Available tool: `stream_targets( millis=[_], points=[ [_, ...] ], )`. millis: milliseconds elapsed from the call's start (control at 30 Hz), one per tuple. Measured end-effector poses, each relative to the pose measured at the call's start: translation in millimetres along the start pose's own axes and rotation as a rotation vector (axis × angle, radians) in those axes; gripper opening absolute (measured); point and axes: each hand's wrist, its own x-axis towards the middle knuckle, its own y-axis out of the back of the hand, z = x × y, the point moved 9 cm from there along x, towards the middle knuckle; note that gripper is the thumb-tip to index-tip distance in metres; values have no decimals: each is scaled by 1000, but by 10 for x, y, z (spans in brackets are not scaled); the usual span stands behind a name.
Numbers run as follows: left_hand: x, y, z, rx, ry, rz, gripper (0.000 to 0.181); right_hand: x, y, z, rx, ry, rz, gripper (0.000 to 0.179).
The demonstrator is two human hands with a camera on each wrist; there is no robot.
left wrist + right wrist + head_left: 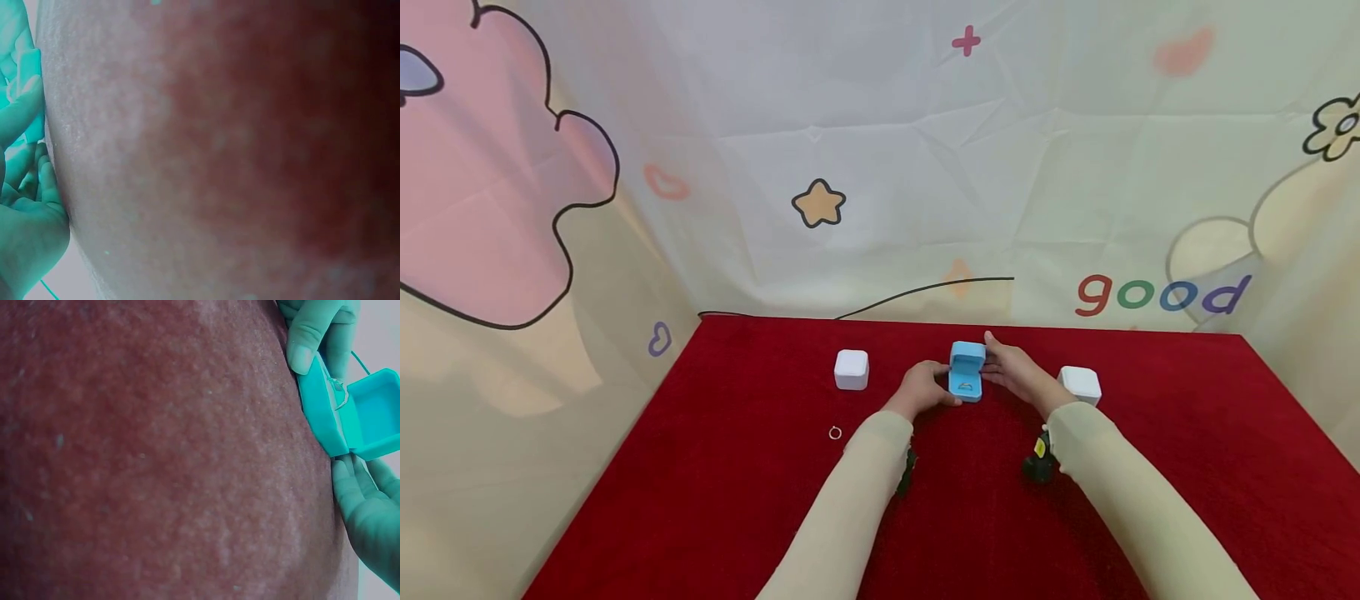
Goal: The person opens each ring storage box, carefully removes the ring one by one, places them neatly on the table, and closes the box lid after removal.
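Observation:
A light-blue ring box [967, 353] stands with its lid raised, a ring [965, 387] seated in its base. My left hand [921, 389] pinches the box at its left side, thumb against the front. Beside the opposite side is my right hand [1017, 370], its fingers extended and touching the box, thumb raised. In the right wrist view the lid [375, 415] is tipped back and the ring [341, 394] stands up from the insert. The left wrist view catches just the edge of the box [34, 125] and parts of both hands.
A white box [852, 370] sits to the left, and a loose ring [835, 432] lies on the red cloth [737, 483] nearer to me. Another white box [1080, 383] stands behind my right forearm. A printed curtain [910, 208] hangs along the back edge.

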Motion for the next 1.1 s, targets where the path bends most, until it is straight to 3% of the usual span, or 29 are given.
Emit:
stream_targets(
  millis=[233, 900, 1100],
  points=[
    [21, -6, -10, -2, 2, -16, 61, -34, 4, -13, 12, 2, 22, 68],
    [-7, -3, 44, -26, -8, -46, 62, -307, 232, -84, 140, 53, 312, 57],
    [-19, -15, 38, -17, -15, -46, 62, -421, 208, -70, 206, 66, 340, 52]
  ],
)
